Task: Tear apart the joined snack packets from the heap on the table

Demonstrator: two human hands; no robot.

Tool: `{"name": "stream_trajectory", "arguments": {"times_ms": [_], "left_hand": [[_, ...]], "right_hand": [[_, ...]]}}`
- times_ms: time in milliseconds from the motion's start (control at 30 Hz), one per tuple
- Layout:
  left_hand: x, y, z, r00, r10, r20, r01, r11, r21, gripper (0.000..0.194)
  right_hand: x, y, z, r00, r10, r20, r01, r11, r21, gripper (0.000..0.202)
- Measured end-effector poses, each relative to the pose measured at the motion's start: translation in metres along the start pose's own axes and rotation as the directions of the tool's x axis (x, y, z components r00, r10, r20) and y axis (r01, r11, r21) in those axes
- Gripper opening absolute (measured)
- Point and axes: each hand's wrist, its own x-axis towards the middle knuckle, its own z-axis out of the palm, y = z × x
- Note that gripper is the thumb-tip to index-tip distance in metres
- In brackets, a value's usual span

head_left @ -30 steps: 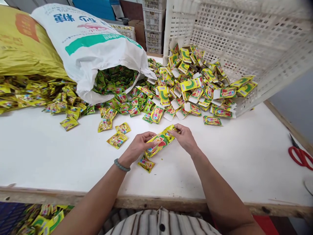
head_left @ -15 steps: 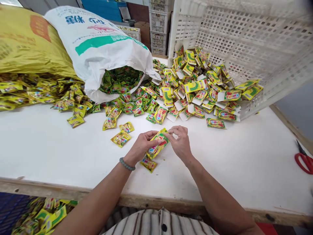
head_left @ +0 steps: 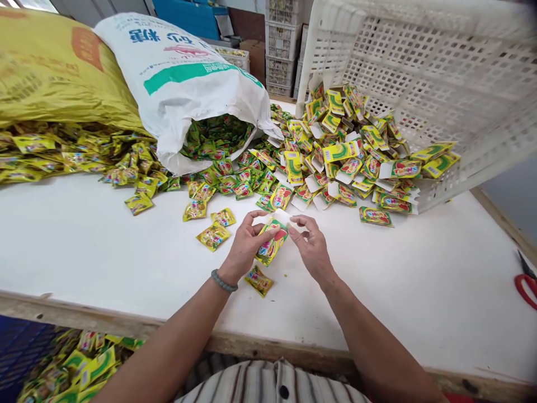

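My left hand [head_left: 247, 240] is closed around a small yellow and green candy box [head_left: 271, 249], thumb across its printed front. White flaps stand up at the box's upper end. At that end, my right hand [head_left: 309, 243] has its thumb and index finger at the corner beside the flap. What the box holds inside is hidden. Just below the box, a yellow candy packet [head_left: 259, 281] lies on the white table [head_left: 168, 252]. Two more yellow packets [head_left: 213, 237] lie to the left of my left hand.
Many small boxes [head_left: 335, 151] spill from a tipped white crate [head_left: 419, 73]. A white sack [head_left: 201, 84] spills green packets; a yellow sack [head_left: 54, 73] lies over yellow ones. Red-handled scissors [head_left: 526, 285] rest at right. A blue crate [head_left: 25, 358] below the table edge holds packed boxes.
White flaps now show upright at the box's upper end. The box has shifted up off the packet beneath it. The whole view has slid slightly, moving the scene rightward.
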Motion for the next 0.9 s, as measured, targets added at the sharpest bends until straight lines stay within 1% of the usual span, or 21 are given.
{"name": "stream_trajectory", "arguments": {"times_ms": [33, 133, 167, 233, 300, 367, 400, 500, 533, 567, 633, 700, 733, 800, 900], "left_hand": [[-0.001, 0.001, 0.0, 0.999, 0.032, -0.005, -0.032, 0.999, 0.007, 0.059], [-0.002, 0.001, -0.002, 0.996, 0.083, 0.024, -0.084, 0.994, 0.063, 0.05], [-0.002, 0.001, -0.003, 0.995, 0.089, 0.039, -0.092, 0.992, 0.087, 0.046], [-0.001, -0.001, -0.005, 0.993, 0.093, 0.069, -0.101, 0.986, 0.129, 0.041], [0.0, -0.002, -0.007, 0.991, 0.085, 0.1, -0.1, 0.983, 0.155, 0.039], [0.0, -0.002, -0.008, 0.991, 0.066, 0.116, -0.086, 0.982, 0.168, 0.038], [0.0, -0.002, -0.008, 0.992, 0.054, 0.114, -0.073, 0.983, 0.167, 0.039], [-0.001, 0.001, -0.007, 0.996, 0.017, 0.093, -0.03, 0.99, 0.14, 0.04], [-0.001, 0.001, -0.006, 0.996, 0.007, 0.089, -0.017, 0.993, 0.117, 0.041], [-0.001, 0.002, -0.006, 0.996, 0.002, 0.084, -0.01, 0.996, 0.091, 0.043], [-0.001, 0.002, -0.007, 0.998, -0.001, 0.064, -0.001, 0.999, 0.039, 0.047], [0.0, 0.001, -0.009, 1.0, 0.004, 0.021, -0.005, 1.0, 0.013, 0.049], [0.0, 0.001, -0.009, 1.0, 0.008, -0.003, -0.008, 1.0, 0.013, 0.049], [0.001, 0.001, -0.01, 0.999, 0.02, -0.047, -0.019, 1.0, 0.022, 0.05], [0.0, 0.0, -0.009, 0.997, 0.034, -0.076, -0.03, 0.999, 0.043, 0.05]], "right_hand": [[0.001, 0.001, 0.0, 1.0, 0.01, 0.011, -0.011, 0.998, 0.058, 0.027], [0.002, 0.004, 0.003, 0.993, 0.018, 0.117, -0.039, 0.983, 0.179, 0.022], [0.002, 0.005, 0.004, 0.99, 0.012, 0.142, -0.038, 0.982, 0.184, 0.021], [0.002, 0.006, 0.003, 0.988, 0.0, 0.157, -0.024, 0.988, 0.153, 0.02], [0.002, 0.008, 0.002, 0.986, 0.0, 0.164, -0.02, 0.993, 0.12, 0.02], [0.002, 0.009, 0.0, 0.986, 0.022, 0.164, -0.044, 0.99, 0.134, 0.019], [0.003, 0.01, -0.001, 0.986, 0.042, 0.161, -0.068, 0.985, 0.159, 0.022], [0.003, 0.01, -0.002, 0.979, 0.095, 0.182, -0.136, 0.963, 0.231, 0.051], [0.004, 0.009, -0.002, 0.974, 0.094, 0.204, -0.141, 0.964, 0.226, 0.053], [0.003, 0.008, -0.003, 0.971, 0.079, 0.226, -0.125, 0.972, 0.201, 0.049], [0.002, 0.004, -0.004, 0.972, 0.016, 0.235, -0.046, 0.992, 0.121, 0.035], [0.0, 0.0, -0.005, 0.974, -0.045, 0.223, 0.03, 0.997, 0.072, 0.028], [0.0, -0.001, -0.005, 0.974, -0.062, 0.219, 0.049, 0.996, 0.068, 0.026], [-0.001, -0.002, -0.004, 0.977, -0.048, 0.206, 0.034, 0.997, 0.073, 0.024], [-0.001, 0.0, 0.0, 0.987, 0.026, 0.16, -0.034, 0.998, 0.049, 0.02]]}}
